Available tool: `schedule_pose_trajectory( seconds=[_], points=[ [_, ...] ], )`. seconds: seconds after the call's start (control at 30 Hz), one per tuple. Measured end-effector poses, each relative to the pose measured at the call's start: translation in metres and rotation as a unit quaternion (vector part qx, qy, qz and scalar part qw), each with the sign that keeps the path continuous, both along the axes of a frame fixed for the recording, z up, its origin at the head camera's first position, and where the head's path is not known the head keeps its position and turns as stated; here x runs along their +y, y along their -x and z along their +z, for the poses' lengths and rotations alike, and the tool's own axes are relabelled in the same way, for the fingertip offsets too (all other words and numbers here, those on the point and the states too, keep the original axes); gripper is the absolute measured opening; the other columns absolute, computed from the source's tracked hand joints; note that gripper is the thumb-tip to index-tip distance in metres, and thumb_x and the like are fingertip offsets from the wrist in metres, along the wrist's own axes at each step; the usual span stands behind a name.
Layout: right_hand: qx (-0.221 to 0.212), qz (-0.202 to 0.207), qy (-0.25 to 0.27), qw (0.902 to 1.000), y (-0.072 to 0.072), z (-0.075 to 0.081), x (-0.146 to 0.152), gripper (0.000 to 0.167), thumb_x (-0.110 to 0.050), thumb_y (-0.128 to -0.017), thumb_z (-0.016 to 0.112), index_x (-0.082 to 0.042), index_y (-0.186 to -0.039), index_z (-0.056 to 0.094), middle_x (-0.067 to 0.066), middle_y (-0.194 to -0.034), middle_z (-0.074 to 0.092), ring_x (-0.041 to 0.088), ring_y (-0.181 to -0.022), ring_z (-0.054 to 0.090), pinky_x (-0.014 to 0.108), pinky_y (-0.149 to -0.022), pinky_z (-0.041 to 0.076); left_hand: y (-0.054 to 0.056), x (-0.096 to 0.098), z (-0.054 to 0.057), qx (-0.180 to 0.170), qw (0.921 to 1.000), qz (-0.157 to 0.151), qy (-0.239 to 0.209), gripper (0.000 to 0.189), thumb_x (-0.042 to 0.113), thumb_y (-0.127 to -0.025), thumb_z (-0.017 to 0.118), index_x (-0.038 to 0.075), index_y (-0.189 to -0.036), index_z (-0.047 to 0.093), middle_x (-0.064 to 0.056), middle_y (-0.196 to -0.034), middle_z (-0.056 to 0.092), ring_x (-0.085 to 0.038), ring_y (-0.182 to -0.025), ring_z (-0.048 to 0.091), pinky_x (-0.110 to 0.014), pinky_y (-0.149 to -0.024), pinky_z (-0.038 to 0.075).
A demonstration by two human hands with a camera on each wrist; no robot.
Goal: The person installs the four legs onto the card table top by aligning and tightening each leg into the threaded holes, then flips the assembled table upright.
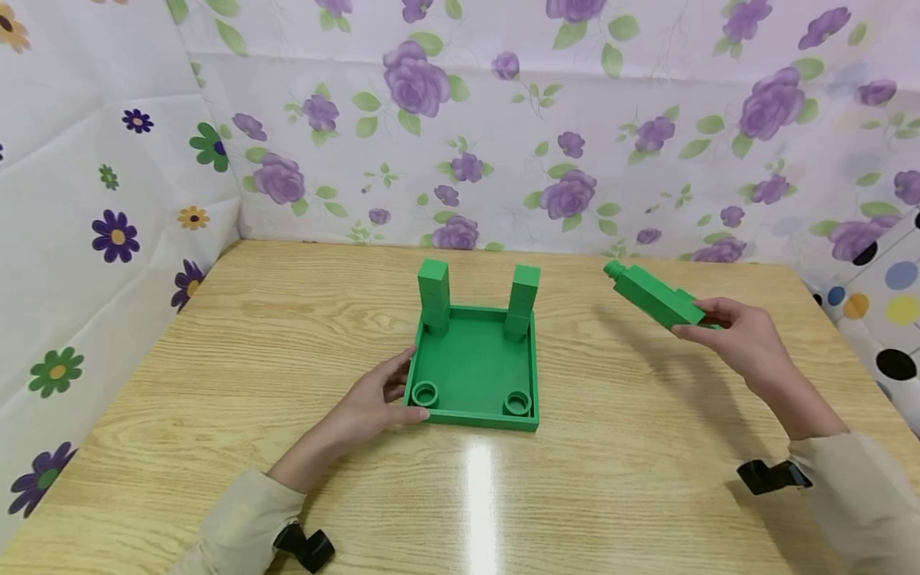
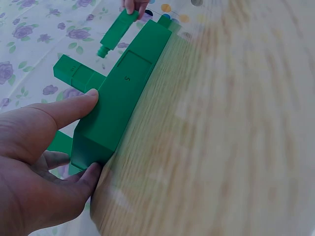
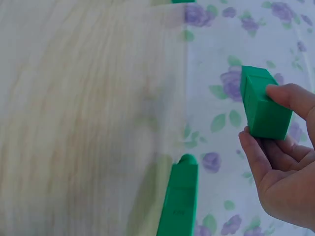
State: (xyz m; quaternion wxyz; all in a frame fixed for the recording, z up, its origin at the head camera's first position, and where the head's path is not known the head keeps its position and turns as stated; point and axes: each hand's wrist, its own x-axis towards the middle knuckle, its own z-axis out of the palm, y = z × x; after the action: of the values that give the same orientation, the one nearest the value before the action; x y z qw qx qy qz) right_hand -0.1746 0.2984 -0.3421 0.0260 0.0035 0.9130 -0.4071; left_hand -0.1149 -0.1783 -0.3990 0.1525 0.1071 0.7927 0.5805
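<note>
A square green tray point(image 1: 474, 367) lies on the table. Two square posts point(image 1: 434, 287) rise from its far corners, and two round sockets point(image 1: 516, 402) sit at its near corners. My left hand point(image 1: 370, 403) grips the near left corner, with its thumb on the rim in the left wrist view. Well to the right, my right hand point(image 1: 740, 339) holds a green square post point(image 1: 654, 295) above the table. The post tilts, its threaded knob pointing up and left. In the right wrist view, thumb and fingers pinch the post's block end point(image 3: 269, 117).
Wooden table point(image 1: 287, 311) spreads around the tray. Flowered cloth point(image 1: 460, 120) hangs behind and at the left; dotted cloth point(image 1: 891, 319) is at the right. A green piece with a rounded tip point(image 3: 179, 206) enters the right wrist view's bottom edge; what it belongs to I cannot tell.
</note>
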Motion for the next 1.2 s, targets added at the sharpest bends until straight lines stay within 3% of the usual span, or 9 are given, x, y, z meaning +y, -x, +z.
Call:
schedule_pose_trajectory(
  seconds=[0.1, 0.23, 0.57, 0.67, 0.8, 0.9, 0.97, 1.13, 1.2],
  points=[
    [0.015, 0.002, 0.022, 0.9996, -0.002, 0.002, -0.003, 0.062, -0.036, -0.09, 0.07, 0.004, -0.133, 0.051, 0.003, -0.11, 0.061, 0.001, -0.09, 0.052, 0.013, -0.069, 0.049, 0.0, 0.001, 0.0, -0.002, 1.0, 0.0, -0.003, 0.091, 0.008, -0.083, 0.077, 0.003, -0.153, 0.021, -0.021, -0.139, 0.042, -0.033, -0.122, 0.047, -0.044, -0.106, 0.037],
    [0.028, 0.007, 0.078, 0.9965, -0.003, 0.006, -0.007, 0.046, -0.03, -0.09, 0.071, -0.005, -0.125, 0.057, -0.018, -0.097, 0.061, -0.001, -0.09, 0.056, 0.013, -0.07, 0.05, -0.001, 0.001, 0.001, -0.007, 1.0, 0.0, -0.004, 0.09, 0.007, -0.083, 0.077, 0.004, -0.154, 0.021, -0.021, -0.139, 0.042, -0.033, -0.122, 0.047, -0.043, -0.106, 0.038],
    [0.044, 0.021, 0.175, 0.9834, -0.005, 0.026, -0.028, 0.032, -0.022, -0.091, 0.069, -0.015, -0.121, 0.061, -0.011, -0.104, 0.061, 0.003, -0.093, 0.058, 0.014, -0.074, 0.051, -0.001, 0.0, -0.001, -0.007, 0.9999, -0.002, -0.011, 0.091, 0.007, -0.083, 0.076, 0.003, -0.154, 0.02, -0.021, -0.14, 0.041, -0.033, -0.122, 0.047, -0.044, -0.105, 0.038],
    [0.057, 0.029, 0.251, 0.9659, -0.006, 0.03, -0.039, 0.027, -0.015, -0.09, 0.071, -0.015, -0.117, 0.067, -0.006, -0.102, 0.065, 0.007, -0.09, 0.061, 0.016, -0.075, 0.052, -0.001, 0.0, -0.002, -0.005, 1.0, 0.001, -0.006, 0.091, 0.007, -0.083, 0.077, 0.004, -0.154, 0.02, -0.02, -0.139, 0.042, -0.032, -0.121, 0.047, -0.043, -0.106, 0.037],
    [0.064, 0.083, 0.374, 0.9216, -0.006, 0.031, -0.053, 0.026, -0.001, -0.092, 0.065, -0.01, -0.116, 0.069, 0.001, -0.102, 0.067, 0.011, -0.091, 0.063, 0.018, -0.083, 0.051, -0.001, 0.001, -0.003, -0.004, 1.0, 0.002, -0.004, 0.091, 0.007, -0.082, 0.077, 0.004, -0.154, 0.02, -0.02, -0.139, 0.042, -0.032, -0.12, 0.048, -0.044, -0.106, 0.037],
    [0.061, 0.121, 0.432, 0.8919, -0.007, 0.033, -0.064, 0.028, 0.006, -0.093, 0.059, -0.004, -0.118, 0.067, 0.005, -0.104, 0.067, 0.013, -0.093, 0.064, 0.021, -0.089, 0.05, 0.0, 0.001, -0.003, -0.003, 1.0, 0.001, -0.006, 0.091, 0.007, -0.082, 0.077, 0.004, -0.154, 0.021, -0.02, -0.139, 0.042, -0.032, -0.12, 0.048, -0.044, -0.106, 0.037],
    [0.064, 0.131, 0.443, 0.8844, -0.007, 0.034, -0.072, 0.028, 0.007, -0.093, 0.058, -0.003, -0.118, 0.066, 0.006, -0.104, 0.067, 0.014, -0.093, 0.064, 0.023, -0.09, 0.05, 0.0, 0.001, -0.003, -0.003, 1.0, 0.0, -0.006, 0.092, 0.007, -0.082, 0.077, 0.004, -0.154, 0.02, -0.02, -0.139, 0.043, -0.032, -0.12, 0.048, -0.043, -0.107, 0.037],
    [0.07, 0.132, 0.434, 0.8886, -0.007, 0.039, -0.094, 0.027, 0.004, -0.092, 0.062, -0.003, -0.118, 0.066, 0.005, -0.102, 0.066, 0.014, -0.093, 0.063, 0.023, -0.089, 0.05, 0.001, 0.001, -0.003, -0.002, 1.0, 0.001, -0.004, 0.093, 0.007, -0.081, 0.078, 0.005, -0.154, 0.021, -0.017, -0.138, 0.044, -0.03, -0.12, 0.048, -0.042, -0.108, 0.035],
    [0.074, 0.125, 0.414, 0.8985, -0.007, 0.04, -0.104, 0.027, 0.0, -0.091, 0.065, -0.006, -0.118, 0.066, 0.003, -0.102, 0.066, 0.014, -0.094, 0.062, 0.022, -0.088, 0.05, 0.002, 0.001, -0.003, -0.001, 1.0, 0.0, -0.003, 0.093, 0.008, -0.081, 0.078, 0.006, -0.154, 0.021, -0.017, -0.138, 0.044, -0.03, -0.12, 0.048, -0.042, -0.108, 0.036]
  ],
)
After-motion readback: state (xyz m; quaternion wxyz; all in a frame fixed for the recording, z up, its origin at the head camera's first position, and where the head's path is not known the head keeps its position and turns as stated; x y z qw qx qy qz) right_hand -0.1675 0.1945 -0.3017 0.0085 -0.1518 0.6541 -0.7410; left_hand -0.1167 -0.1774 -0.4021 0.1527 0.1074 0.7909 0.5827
